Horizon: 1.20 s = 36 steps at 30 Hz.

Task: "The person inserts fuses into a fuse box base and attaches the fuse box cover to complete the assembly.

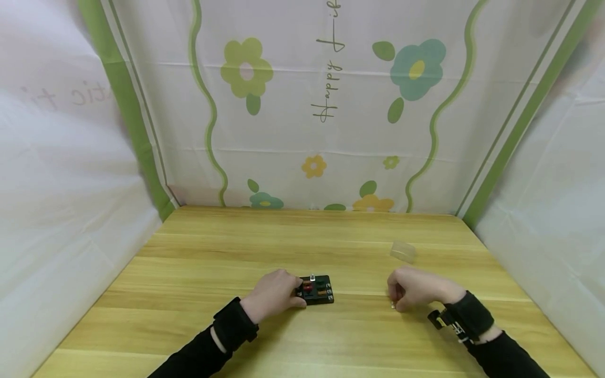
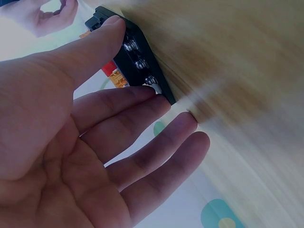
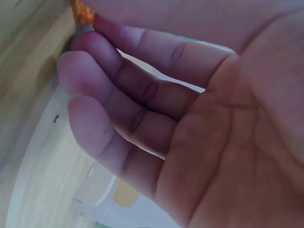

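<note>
A black fuse block point(image 1: 319, 290) with red, orange and green blade fuses lies on the wooden table. My left hand point(image 1: 274, 295) holds it by its left end. In the left wrist view, the thumb lies over the fuse block point(image 2: 142, 59), beside a row of metal screw terminals. Two fingertips meet its far end, and the other two fingers stay apart from it. Further right, my right hand point(image 1: 418, 289) pinches a small piece low over the table. That piece looks like an orange blade fuse point(image 3: 85, 13) in the right wrist view; the fingers partly hide it.
A clear plastic piece point(image 1: 403, 251), like a small lid or box, lies behind my right hand. White printed cloth point(image 1: 312, 94) closes off the back and both sides of the wooden table point(image 1: 227, 236).
</note>
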{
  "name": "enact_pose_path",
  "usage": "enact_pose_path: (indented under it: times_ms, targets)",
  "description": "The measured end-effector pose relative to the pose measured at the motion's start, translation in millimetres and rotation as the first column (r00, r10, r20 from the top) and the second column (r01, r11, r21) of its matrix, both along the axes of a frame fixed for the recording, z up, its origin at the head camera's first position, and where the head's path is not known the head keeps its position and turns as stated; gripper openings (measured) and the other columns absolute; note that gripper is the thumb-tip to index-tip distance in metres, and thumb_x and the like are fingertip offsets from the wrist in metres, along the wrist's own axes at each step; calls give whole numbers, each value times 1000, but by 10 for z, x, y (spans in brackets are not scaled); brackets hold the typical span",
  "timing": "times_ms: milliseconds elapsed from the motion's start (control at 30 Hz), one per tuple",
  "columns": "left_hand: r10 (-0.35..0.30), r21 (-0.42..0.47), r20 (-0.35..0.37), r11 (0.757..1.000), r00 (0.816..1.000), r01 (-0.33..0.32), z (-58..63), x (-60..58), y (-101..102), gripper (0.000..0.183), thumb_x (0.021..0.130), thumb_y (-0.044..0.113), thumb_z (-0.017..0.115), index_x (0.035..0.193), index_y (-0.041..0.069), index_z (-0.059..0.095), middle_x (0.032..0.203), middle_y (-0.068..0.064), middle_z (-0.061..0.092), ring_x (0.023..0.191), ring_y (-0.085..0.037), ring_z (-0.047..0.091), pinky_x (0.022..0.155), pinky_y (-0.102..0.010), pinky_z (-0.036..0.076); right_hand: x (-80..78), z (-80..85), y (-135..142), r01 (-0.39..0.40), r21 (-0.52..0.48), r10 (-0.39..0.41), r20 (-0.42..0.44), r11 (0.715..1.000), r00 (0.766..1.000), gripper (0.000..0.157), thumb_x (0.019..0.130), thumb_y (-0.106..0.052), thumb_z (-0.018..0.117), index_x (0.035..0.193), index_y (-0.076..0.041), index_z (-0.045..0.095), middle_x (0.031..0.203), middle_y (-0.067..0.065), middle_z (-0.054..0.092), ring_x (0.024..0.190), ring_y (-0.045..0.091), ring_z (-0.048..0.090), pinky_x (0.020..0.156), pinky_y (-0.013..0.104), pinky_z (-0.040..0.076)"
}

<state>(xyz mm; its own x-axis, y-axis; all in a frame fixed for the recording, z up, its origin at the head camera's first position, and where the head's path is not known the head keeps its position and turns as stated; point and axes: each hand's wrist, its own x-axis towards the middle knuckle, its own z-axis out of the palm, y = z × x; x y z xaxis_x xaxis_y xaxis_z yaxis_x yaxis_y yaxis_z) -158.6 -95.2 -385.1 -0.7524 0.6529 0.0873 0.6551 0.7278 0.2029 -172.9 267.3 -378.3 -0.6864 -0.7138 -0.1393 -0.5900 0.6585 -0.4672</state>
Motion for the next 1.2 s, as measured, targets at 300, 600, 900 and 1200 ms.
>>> enact_pose_path:
  times_ms: [300, 600, 900, 1200]
  targets:
    - [7, -6, 7, 1000, 1000, -7, -1, 2, 0, 26, 82, 40, 72, 78, 17, 60, 64, 13, 47, 54, -4, 41, 52, -20, 34, -8, -14, -9, 1, 28, 0, -24, 1000, 1000, 20, 69, -6, 74, 73, -17, 57, 67, -11, 50, 59, 1, 44, 54, 22, 39]
    - [0, 8, 20, 1000, 1000, 0, -5, 8, -4, 25, 82, 39, 72, 77, 18, 60, 63, 13, 46, 53, -3, 39, 52, -20, 33, -5, -3, -13, -4, 2, 4, -36, 1000, 999, 22, 69, -3, 72, 72, -18, 57, 67, -11, 51, 59, 1, 45, 54, 23, 40]
    - [2, 10, 23, 1000, 1000, -3, -1, 9, -5, 25, 82, 39, 72, 78, 18, 60, 63, 13, 46, 53, -4, 40, 52, -20, 33, -31, 24, -10, -4, -53, -3, -124, 999, 992, 24, 70, 1, 68, 71, -19, 55, 66, -11, 51, 60, 1, 43, 55, 22, 40]
    - [7, 0, 26, 1000, 1000, -7, -1, 16, 2, 25, 82, 39, 71, 80, 17, 62, 64, 13, 47, 54, -4, 41, 52, -20, 34, -46, 15, -21, 5, -80, -16, -147, 997, 989, 20, 80, -3, 69, 78, -20, 59, 71, -12, 54, 62, 3, 50, 57, 23, 43]
